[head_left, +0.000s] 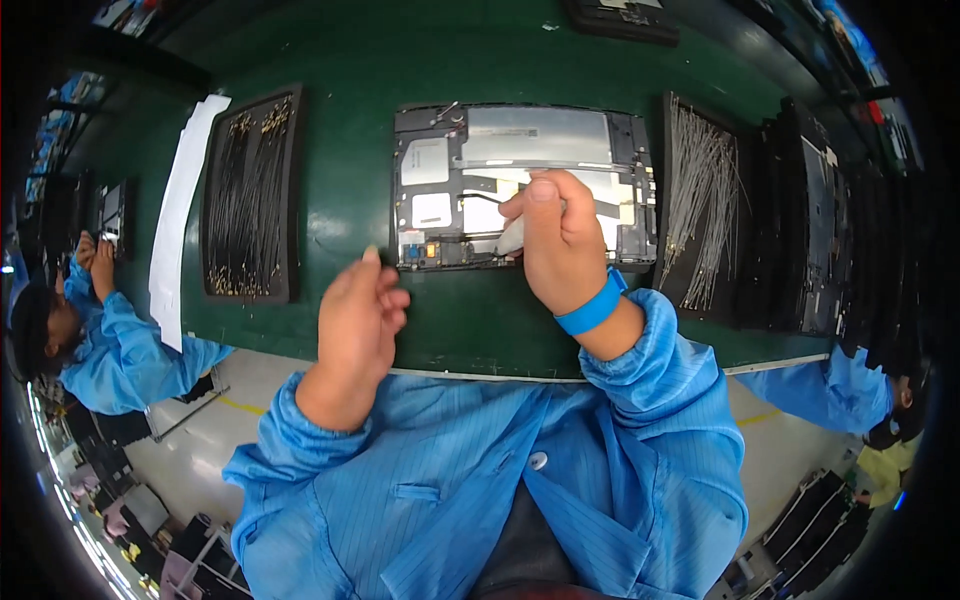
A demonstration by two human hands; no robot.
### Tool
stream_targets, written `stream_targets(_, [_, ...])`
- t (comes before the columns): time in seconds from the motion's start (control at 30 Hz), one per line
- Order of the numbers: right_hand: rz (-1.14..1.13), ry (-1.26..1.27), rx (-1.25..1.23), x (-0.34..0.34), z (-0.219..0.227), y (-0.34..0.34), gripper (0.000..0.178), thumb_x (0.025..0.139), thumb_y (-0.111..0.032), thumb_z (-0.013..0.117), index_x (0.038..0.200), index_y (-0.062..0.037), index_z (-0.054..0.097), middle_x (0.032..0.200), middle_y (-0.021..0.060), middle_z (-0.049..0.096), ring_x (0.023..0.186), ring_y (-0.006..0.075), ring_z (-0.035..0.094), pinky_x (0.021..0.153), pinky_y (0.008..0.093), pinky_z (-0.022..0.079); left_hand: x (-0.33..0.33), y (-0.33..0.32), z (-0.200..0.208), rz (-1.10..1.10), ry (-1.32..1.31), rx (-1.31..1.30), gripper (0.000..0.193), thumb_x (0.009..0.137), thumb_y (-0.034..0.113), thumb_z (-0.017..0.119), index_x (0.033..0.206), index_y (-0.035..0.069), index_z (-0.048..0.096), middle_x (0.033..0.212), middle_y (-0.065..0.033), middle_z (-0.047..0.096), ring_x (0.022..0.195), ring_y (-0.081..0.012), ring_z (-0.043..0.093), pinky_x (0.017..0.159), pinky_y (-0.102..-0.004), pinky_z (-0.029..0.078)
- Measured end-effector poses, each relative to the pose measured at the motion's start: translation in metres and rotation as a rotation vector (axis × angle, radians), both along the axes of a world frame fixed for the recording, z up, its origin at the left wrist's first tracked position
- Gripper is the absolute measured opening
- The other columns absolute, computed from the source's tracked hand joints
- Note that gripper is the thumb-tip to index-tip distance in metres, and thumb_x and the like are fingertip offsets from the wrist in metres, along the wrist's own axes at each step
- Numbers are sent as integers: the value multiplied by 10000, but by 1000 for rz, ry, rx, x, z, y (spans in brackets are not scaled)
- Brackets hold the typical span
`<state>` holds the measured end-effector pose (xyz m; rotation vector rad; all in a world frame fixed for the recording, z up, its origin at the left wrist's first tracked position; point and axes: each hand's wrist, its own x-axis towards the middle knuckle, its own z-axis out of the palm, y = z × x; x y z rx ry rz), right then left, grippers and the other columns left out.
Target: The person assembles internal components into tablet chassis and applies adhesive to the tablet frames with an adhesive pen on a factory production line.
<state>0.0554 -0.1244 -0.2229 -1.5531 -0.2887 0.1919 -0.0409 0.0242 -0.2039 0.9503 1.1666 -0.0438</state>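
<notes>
An opened tablet-like device (485, 148) lies on the green table in front of me, with its silver panels, dark flat cables and small circuit parts bare. My right hand (563, 235), a blue band around its wrist, is closed on a pale tool with a dark tip (511, 238). That tip is at the device's near edge, and its exact kind is hard to make out. Just off the device's near left corner, my left hand (360, 312) is held with fingers loosely bent and apart. Nothing shows in it.
At the left, a dark tray (296, 190) holds many thin black cables, beside a white strip (182, 215). On the right, another tray (690, 292) holds grey cables, next to stacked dark device parts (822, 225). Co-workers in blue sit at both sides. Another dark device (625, 28) lies at the far edge.
</notes>
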Motion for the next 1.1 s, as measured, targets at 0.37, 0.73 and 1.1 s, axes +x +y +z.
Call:
stream_targets(0.37, [39, 133, 52, 7, 7, 1, 335, 856, -268, 417, 1060, -2, 404, 758, 103, 544, 679, 126, 534, 593, 242, 434, -25, -25, 9, -508, -35, -78, 311, 781, 132, 513, 1044, -33, 484, 720, -35, 517, 546, -79, 486, 443, -187, 388])
stream_targets(0.73, [568, -114, -660, 33, 30, 13, 343, 785, -251, 452, 1031, -22, 517, 885, 182, 571, 813, 292, 554, 727, 315, 432, -14, -17, -2, -410, -115, -197, 354, 797, 162, 507, 1077, -46, 445, 761, -34, 505, 580, -76, 488, 477, -180, 397])
stream_targets(1.1, [648, -83, -730, 29, 28, 20, 290, 770, -320, 447, 873, -96, 600, 814, 126, 594, 763, 288, 558, 704, 358, 437, -2, -16, -14, -444, -183, -176, 182, 812, 172, 502, 866, 0, 523, 692, -29, 526, 552, -87, 499, 453, -189, 396])
